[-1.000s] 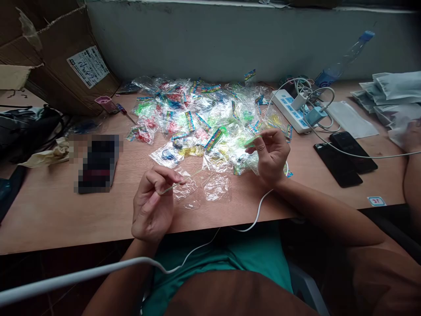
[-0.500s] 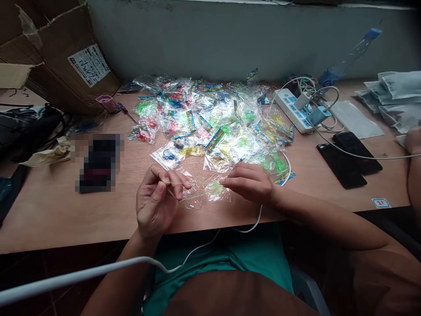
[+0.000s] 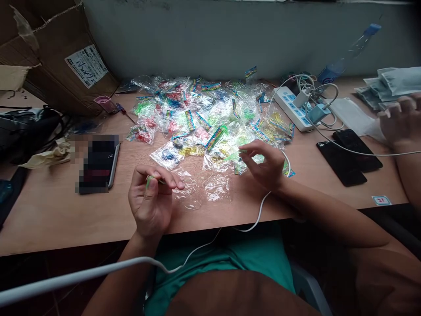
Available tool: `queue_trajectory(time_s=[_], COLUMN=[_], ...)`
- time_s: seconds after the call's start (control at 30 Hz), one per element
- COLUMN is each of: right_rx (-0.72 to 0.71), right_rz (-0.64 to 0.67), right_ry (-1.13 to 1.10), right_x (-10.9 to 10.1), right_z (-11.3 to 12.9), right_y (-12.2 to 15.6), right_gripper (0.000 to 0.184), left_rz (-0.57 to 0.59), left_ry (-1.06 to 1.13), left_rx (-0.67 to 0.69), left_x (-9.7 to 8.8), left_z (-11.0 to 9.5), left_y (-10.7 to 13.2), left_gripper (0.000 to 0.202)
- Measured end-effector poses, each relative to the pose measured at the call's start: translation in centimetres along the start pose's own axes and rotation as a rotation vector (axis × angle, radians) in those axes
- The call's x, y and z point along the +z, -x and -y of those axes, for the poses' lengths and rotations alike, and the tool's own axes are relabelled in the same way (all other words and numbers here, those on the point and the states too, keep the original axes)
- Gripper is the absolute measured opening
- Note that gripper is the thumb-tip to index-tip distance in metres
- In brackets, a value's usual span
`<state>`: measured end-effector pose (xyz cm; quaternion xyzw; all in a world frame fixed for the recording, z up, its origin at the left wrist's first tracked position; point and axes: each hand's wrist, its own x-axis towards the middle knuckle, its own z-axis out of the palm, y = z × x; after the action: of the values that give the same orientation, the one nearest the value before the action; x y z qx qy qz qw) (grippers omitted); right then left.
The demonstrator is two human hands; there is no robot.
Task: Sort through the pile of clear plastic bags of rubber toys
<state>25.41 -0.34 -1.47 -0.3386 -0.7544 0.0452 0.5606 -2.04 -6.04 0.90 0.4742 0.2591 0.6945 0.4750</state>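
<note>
The left hand (image 3: pixel 151 202) is curled nearly shut, a thin green strand (image 3: pixel 150 181) being pinched between thumb and fingertips, with a flattened clear plastic bag (image 3: pixel 189 193) lying at its 3 o'clock on the wooden desk (image 3: pixel 59 219). The right hand (image 3: pixel 265 164) is held half open with nothing visibly gripped, its fingertips just over the near edge of a heap of clear plastic bags of colourful trinkets (image 3: pixel 197 114), which is spread at its 10 o'clock. A white power strip (image 3: pixel 289 107) is placed at its 1 o'clock, and a co-worker's hand (image 3: pixel 403 120) is seen at its 2 o'clock, fingers spread.
</note>
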Motion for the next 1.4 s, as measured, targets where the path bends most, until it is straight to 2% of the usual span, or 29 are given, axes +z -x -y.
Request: queue_trajectory(time_s=[0.07,0.13,0.27,0.33,0.4,0.47,0.57,0.63,0.7,0.8,0.87,0.93,1.07,1.17,1.33,1.4], right_rx=[0.031,-0.011,-0.191,-0.234,-0.213,-0.107,0.168,0.3,0.36,0.462,0.59,0.731,0.92,0.957,0.935,0.905], right_rz=[-0.05,-0.022,0.209,0.284,0.295,0.272,0.214,0.141,0.065,0.016,0.046,0.173,0.638,0.9,1.213,1.277], right_ry=[-0.023,-0.041,-0.109,-0.149,-0.201,-0.296,-0.483,-0.565,-0.604,-0.623,-0.651,-0.739,-1.035,-1.212,-1.399,-1.423], right_x=[-0.1,-0.1,0.6,0.8,0.8,0.7,0.4,0.3,0.3,0.1,-0.2,-0.6,-1.6,-2.0,-2.0,-1.8], right_z=[-0.3,-0.4,-0.1,0.4,0.8,1.0,1.0,0.9,0.9,1.1,1.1,1.0,0.8,0.9,1.1,0.7], right_y=[0.1,0.3,0.8,1.0,1.1,1.0,0.7,0.5,0.2,-0.3,-0.7,-1.3,-2.1,-2.0,-1.4,-1.2], right_gripper=[0.012,0.01,0.008,0.013,0.016,0.016,0.011,0.011,0.015,0.029,0.041,0.052,0.056,0.046,0.041,0.036], left_rz=[-0.046,-0.042,0.12,0.215,0.333,0.469,0.609,0.649,0.676,0.731,0.783,0.837,0.876,0.851,0.844,0.843], left_ry=[-0.083,-0.158,-0.256,-0.314,-0.383,-0.485,-0.711,-0.849,-0.953,-1.073,-1.13,-1.191,-1.266,-1.26,-1.24,-1.237], left_rx=[0.091,0.177,0.231,0.194,0.146,0.128,0.18,0.232,0.271,0.28,0.279,0.274,0.319,0.414,0.476,0.49], left_x=[0.2,0.3,0.0,-0.4,-0.7,-0.8,-0.6,-0.4,-0.2,-0.3,-0.4,-0.5,-0.5,-0.7,-1.1,-1.1], left_z=[0.2,0.5,1.0,1.0,0.9,0.9,0.9,1.1,1.3,1.7,2.1,2.5,3.3,3.6,3.3,3.2], left_y=[0.3,0.7,1.5,1.8,1.9,1.8,1.7,1.7,1.7,1.7,1.6,1.6,1.7,1.7,1.4,1.4], left_gripper=[0.026,0.022,0.002,0.007,0.011,0.014,0.03,0.048,0.061,0.068,0.066,0.052,0.017,0.014,0.017,0.017])
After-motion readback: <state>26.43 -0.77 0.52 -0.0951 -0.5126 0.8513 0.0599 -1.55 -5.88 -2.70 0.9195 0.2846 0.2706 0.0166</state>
